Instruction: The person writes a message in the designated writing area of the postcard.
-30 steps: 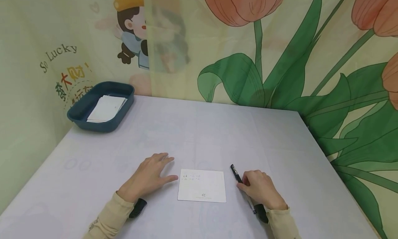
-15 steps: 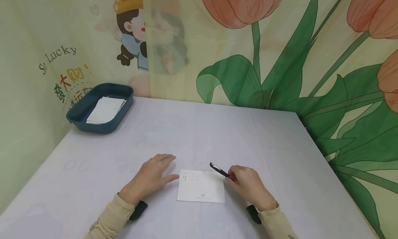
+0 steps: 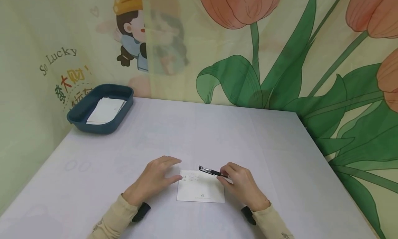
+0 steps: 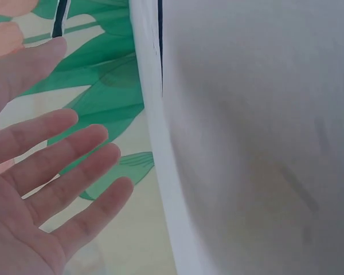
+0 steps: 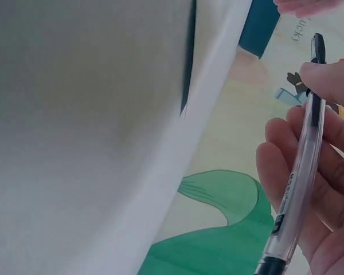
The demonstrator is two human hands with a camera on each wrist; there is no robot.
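Note:
A black and clear capped pen (image 3: 212, 171) is pinched between the thumb and fingers of my right hand (image 3: 240, 185), raised over the right part of a white card (image 3: 200, 190). Its capped end points left. In the right wrist view the clear barrel of the pen (image 5: 298, 177) runs along the fingers, with the thumb on its black part. The card lies flat on the table and bears small printed marks. My left hand (image 3: 153, 178) is at the card's left edge, thumb tip over its upper left corner. Its fingers (image 4: 86, 146) are spread and hold nothing.
A dark blue tray (image 3: 122, 116) with several white cards (image 3: 107, 109) in it stands at the table's back left corner. The white table (image 3: 174, 131) meets a printed curtain (image 3: 280, 59) with tulips behind it.
My right hand has picked up the pen from the table right of the card and carried it left over the card, turning it nearly level. The left hand has shifted slightly right.

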